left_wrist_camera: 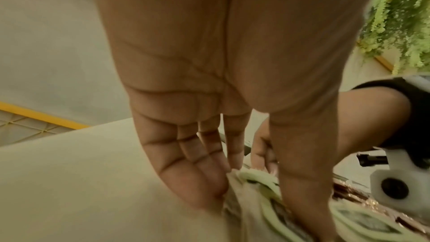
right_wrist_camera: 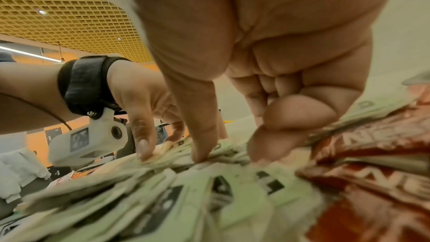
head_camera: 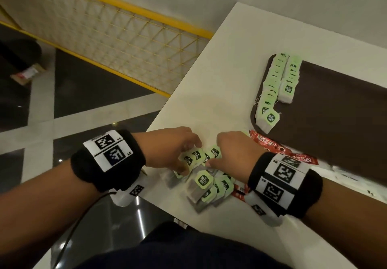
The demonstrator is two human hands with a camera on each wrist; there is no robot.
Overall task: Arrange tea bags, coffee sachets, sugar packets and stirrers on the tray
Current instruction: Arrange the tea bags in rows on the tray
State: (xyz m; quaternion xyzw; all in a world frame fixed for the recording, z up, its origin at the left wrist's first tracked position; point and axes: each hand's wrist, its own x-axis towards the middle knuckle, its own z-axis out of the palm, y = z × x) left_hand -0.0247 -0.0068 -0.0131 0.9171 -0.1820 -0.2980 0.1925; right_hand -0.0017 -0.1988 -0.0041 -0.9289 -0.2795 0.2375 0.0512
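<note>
Only the head view shows the dark tray (head_camera: 326, 126) at right, two rows of tea bags (head_camera: 280, 84) along its left edge. At lower centre, both hands meet over the loose tea-bag pile (head_camera: 206, 181) beside red coffee sachets (head_camera: 270, 143) on the white table (head_camera: 213, 76).

From the left wrist, the left hand (left_wrist_camera: 209, 98) points down, fingers (left_wrist_camera: 197, 178) nearly straight, tips touching the pile.

From the right wrist, the right hand (right_wrist_camera: 244, 80) pinches tea bags between thumb and curled fingers.

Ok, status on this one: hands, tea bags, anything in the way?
Both hands gathering loose tea bags on table, grip unclear. Two rows already on tray. Coffee sachets beside pile, not blocking.
</note>
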